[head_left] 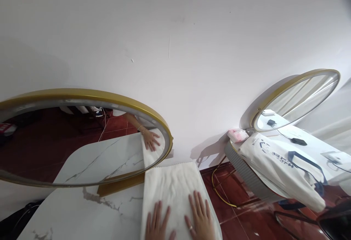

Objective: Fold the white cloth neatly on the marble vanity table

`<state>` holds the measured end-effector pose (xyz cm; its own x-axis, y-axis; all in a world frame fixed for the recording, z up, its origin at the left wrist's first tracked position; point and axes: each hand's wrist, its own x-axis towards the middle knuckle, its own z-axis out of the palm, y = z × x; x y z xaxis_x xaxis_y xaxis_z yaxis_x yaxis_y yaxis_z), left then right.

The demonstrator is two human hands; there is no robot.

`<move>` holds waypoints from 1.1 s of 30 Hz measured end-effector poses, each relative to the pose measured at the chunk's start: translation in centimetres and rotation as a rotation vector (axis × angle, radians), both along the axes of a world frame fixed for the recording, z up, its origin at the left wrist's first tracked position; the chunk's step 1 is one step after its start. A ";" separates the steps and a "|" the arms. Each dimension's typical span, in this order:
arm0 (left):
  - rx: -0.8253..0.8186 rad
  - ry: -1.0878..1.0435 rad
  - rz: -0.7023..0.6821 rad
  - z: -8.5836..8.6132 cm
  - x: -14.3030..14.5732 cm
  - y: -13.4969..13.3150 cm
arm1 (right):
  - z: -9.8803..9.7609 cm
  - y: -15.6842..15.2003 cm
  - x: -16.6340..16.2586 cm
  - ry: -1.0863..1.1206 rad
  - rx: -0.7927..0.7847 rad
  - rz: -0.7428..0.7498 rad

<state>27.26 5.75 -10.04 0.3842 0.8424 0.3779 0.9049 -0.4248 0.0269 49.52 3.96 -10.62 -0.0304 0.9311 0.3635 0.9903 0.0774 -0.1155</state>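
Observation:
A white cloth (171, 181) with a finely jagged far edge lies over the right end of a white marbled table (109, 214). My left hand (157, 223) rests flat on the cloth near its left side, fingers stretched out and spread. To its right, my right hand (200, 216) presses flat on the same cloth, fingers apart, with a ring on one finger. Shallow wrinkles run across the fabric beyond my fingertips. Both wrists fall below the lower edge of the view.
A round gold-framed mirror (153, 113) stands at the table's back, reflecting one hand and the cloth. Across a gap of red tiled floor (227, 192), a second table carries a white printed bag (274, 163), a tissue pack (237, 135), a black adapter (298, 141) and another round mirror (301, 97).

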 end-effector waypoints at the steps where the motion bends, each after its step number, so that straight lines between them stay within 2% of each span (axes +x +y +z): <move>1: -0.002 0.005 -0.033 0.8 0.2 1.4 | 0.7 1.3 0.2 0.004 -0.028 -0.007; 4: -0.012 -0.018 -0.075 3.0 1.5 6.2 | 2.7 6.1 1.2 0.028 -0.111 -0.049; 7: -0.038 -0.047 -0.093 3.9 3.1 10.3 | 4.2 10.9 2.3 0.053 -0.226 -0.116; 9: -0.054 -0.054 -0.091 3.9 3.9 12.0 | 4.7 13.0 2.8 0.057 -0.283 -0.139; 11: -0.057 -0.058 -0.076 3.9 4.3 12.6 | 4.8 13.9 2.9 0.055 -0.304 -0.146; 14: -0.047 -0.061 -0.063 4.1 4.0 11.4 | 4.5 12.3 2.5 0.042 -0.276 -0.144; 18: -0.032 -0.064 -0.051 4.4 2.7 6.8 | 3.8 5.7 1.5 -0.007 -0.154 -0.052; 21: -0.022 -0.039 -0.035 3.5 1.2 2.4 | 3.1 0.2 0.5 -0.042 -0.063 0.009; 24: 0.029 -0.020 -0.021 1.9 0.0 -0.6 | 2.2 -3.1 -0.2 -0.069 0.024 0.046; 26: 0.067 -0.015 -0.030 1.2 -0.2 -0.9 | 1.6 -3.3 -0.2 -0.077 0.069 0.061; 28: 0.070 -0.013 -0.035 1.3 0.2 0.0 | 1.5 -2.2 0.1 -0.073 0.066 0.049; 33: 0.005 -0.048 -0.033 3.3 2.8 5.0 | 2.4 3.4 1.9 -0.041 -0.001 0.010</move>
